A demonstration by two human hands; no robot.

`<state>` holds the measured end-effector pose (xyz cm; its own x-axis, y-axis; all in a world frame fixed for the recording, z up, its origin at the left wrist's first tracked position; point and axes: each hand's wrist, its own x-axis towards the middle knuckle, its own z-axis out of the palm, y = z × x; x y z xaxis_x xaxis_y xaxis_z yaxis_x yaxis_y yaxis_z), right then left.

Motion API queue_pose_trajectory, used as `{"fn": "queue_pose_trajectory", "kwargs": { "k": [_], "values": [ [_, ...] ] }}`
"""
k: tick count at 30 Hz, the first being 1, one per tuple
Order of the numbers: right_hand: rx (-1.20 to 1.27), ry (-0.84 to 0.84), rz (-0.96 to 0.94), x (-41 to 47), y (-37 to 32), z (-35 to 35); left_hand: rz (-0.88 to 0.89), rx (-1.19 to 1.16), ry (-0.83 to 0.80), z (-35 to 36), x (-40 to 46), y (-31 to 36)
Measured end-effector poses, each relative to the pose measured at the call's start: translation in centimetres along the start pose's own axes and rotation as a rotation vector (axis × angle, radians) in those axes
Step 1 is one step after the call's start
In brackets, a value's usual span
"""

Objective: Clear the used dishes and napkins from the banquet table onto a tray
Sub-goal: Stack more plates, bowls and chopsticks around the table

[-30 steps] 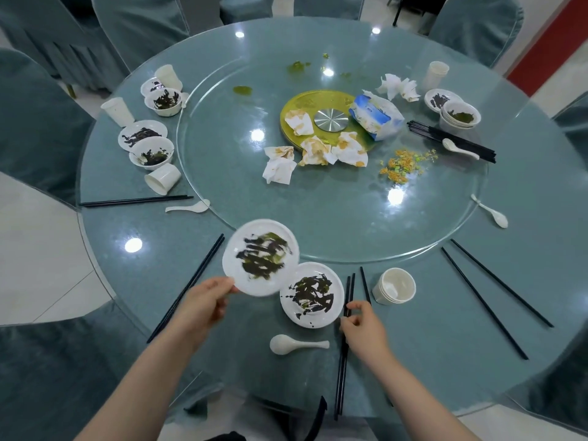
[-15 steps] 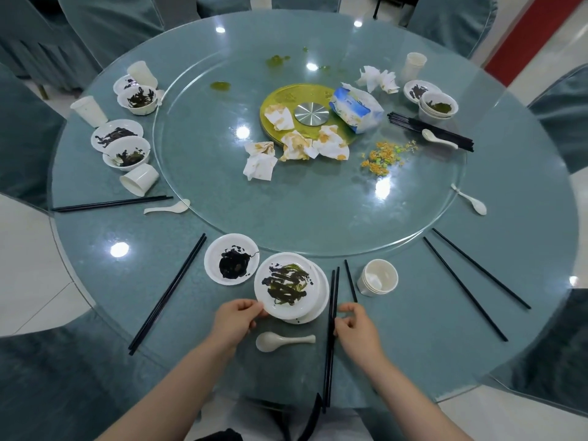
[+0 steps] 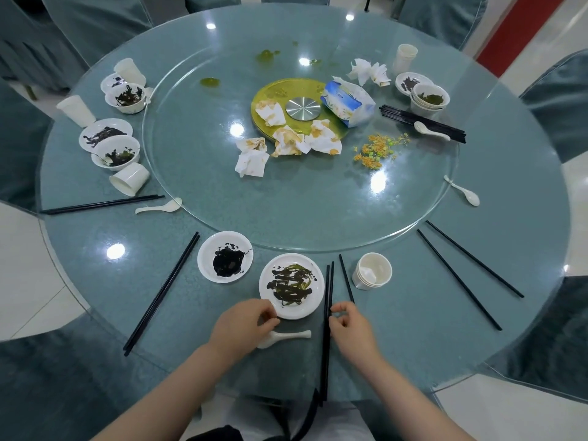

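A white plate (image 3: 291, 286) streaked with dark greens lies on the table's near edge, stacked on another plate. My left hand (image 3: 243, 324) curls at its lower-left rim, fingertips pinched on the rim, and hides the bowl of a white spoon (image 3: 291, 335). My right hand (image 3: 350, 327) pinches a pair of black chopsticks (image 3: 327, 351) just right of the plate. A small dish (image 3: 225, 256) with dark sauce sits to the left. Stacked paper cups (image 3: 372, 271) stand to the right. Stained napkins (image 3: 286, 141) lie around the gold centre disc (image 3: 286, 90).
On the glass turntable (image 3: 302, 211) are a tissue pack (image 3: 346, 103) and spilled food bits (image 3: 377, 149). Dirty bowls and cups (image 3: 113, 148) crowd the left rim, and more bowls (image 3: 428, 98) stand at the far right. Loose chopsticks (image 3: 160, 294) and spoons (image 3: 463, 190) lie around. Covered chairs ring the table.
My left hand carried the streaked plate rightward and set it on the other plate, uncovering the small sauce dish. My right hand stayed on the chopsticks.
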<state>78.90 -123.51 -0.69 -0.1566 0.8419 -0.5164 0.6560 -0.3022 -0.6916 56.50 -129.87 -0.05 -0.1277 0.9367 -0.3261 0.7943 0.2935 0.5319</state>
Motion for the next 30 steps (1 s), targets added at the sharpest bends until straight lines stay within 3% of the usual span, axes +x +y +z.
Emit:
{"fn": "queue_pose_trajectory", "kwargs": {
  "k": [6, 11, 13, 22, 26, 30],
  "values": [
    [0.022, 0.037, 0.0, 0.2, -0.2, -0.4, 0.445, 0.561, -0.022, 1.6, 0.6, 0.9],
    [0.069, 0.063, -0.02, 0.0, -0.6, -0.8, 0.541, 0.56, -0.057, 2.2, 1.1, 1.3],
    [0.092, 0.065, -0.045, -0.1, -1.0, -1.2, 0.506, 0.476, -0.056, 1.7, 0.8, 2.1],
    [0.301, 0.159, -0.19, 0.9, -5.3, -5.8, -0.016, -0.254, -0.018, -3.3, 4.0, 7.1],
    [0.368, 0.23, -0.154, 2.9, -6.0, -9.7, -0.135, -0.641, -0.028, -4.8, 7.0, 9.5],
    [0.413, 0.281, -0.104, 6.0, -4.8, -13.9, -0.19, -0.859, -0.065, -5.1, 9.9, 11.7]
  ]
}}
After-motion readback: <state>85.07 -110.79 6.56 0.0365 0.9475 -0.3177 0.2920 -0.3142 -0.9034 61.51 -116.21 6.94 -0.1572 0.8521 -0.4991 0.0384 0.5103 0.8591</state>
